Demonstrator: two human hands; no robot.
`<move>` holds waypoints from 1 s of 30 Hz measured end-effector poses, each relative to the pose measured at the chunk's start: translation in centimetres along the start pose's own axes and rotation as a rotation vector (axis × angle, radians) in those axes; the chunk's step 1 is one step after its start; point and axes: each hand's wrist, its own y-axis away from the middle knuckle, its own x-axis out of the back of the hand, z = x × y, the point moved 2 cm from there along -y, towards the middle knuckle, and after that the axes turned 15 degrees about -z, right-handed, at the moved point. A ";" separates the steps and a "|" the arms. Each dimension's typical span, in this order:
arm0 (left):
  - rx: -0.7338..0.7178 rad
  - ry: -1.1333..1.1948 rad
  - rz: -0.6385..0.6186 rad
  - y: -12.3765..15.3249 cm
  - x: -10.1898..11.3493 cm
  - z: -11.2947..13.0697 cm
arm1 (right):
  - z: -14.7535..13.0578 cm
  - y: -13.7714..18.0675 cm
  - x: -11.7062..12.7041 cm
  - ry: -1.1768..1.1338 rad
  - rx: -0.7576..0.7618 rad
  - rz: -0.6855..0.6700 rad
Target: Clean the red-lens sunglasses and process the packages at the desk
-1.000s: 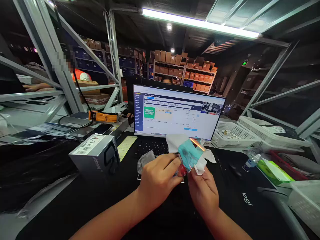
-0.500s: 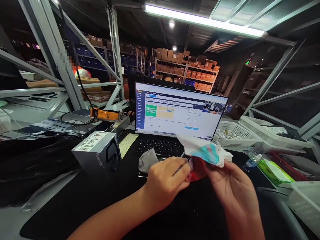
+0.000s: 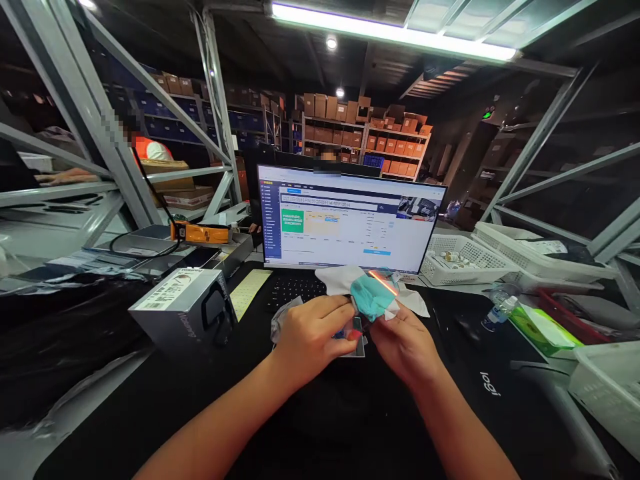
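Observation:
Both my hands meet over the black desk mat (image 3: 310, 427) in front of a laptop (image 3: 345, 223). My left hand (image 3: 307, 337) is closed, fingers pinching a small red and blue item at the lower edge of a crinkled white packet with a teal patch (image 3: 373, 297). My right hand (image 3: 405, 343) is closed on the same packet from the right. A red scan line falls across the packet's top. A crumpled grey wrapper (image 3: 283, 320) lies just left of my left hand.
A grey product box (image 3: 183, 310) stands at the left, an orange handheld scanner (image 3: 200, 233) behind it. White baskets (image 3: 463, 263) sit at the right, with a small bottle (image 3: 493, 313) and a green packet (image 3: 543, 330). Another person in orange (image 3: 150, 148) works behind the left shelving.
My right hand had swung out to the right with the packet half a second ago; it is now back against my left hand, and the scan line again lies across the packet.

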 end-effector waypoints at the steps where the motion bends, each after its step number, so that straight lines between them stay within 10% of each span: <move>1: -0.023 -0.009 -0.013 -0.1 0.1 -0.1 | -0.1 -0.2 -0.1 -0.048 0.001 0.006; 14: -0.013 -0.089 0.025 0.2 0.7 1.1 | -3.3 1.0 0.6 -0.298 -0.005 0.349; 17: 0.099 -0.142 0.105 0.3 1.1 0.5 | -4.3 1.4 1.4 -0.034 0.033 0.333; 22: 0.163 -0.204 0.051 0.2 1.2 -0.1 | -6.7 3.8 2.4 1.043 0.641 0.591; 25: 0.104 -0.187 0.003 0.2 0.8 0.3 | -5.6 3.6 1.3 1.667 0.639 0.249; 30: 0.107 -0.060 0.050 0.2 0.6 0.6 | -0.9 1.8 -0.6 1.896 0.467 -0.156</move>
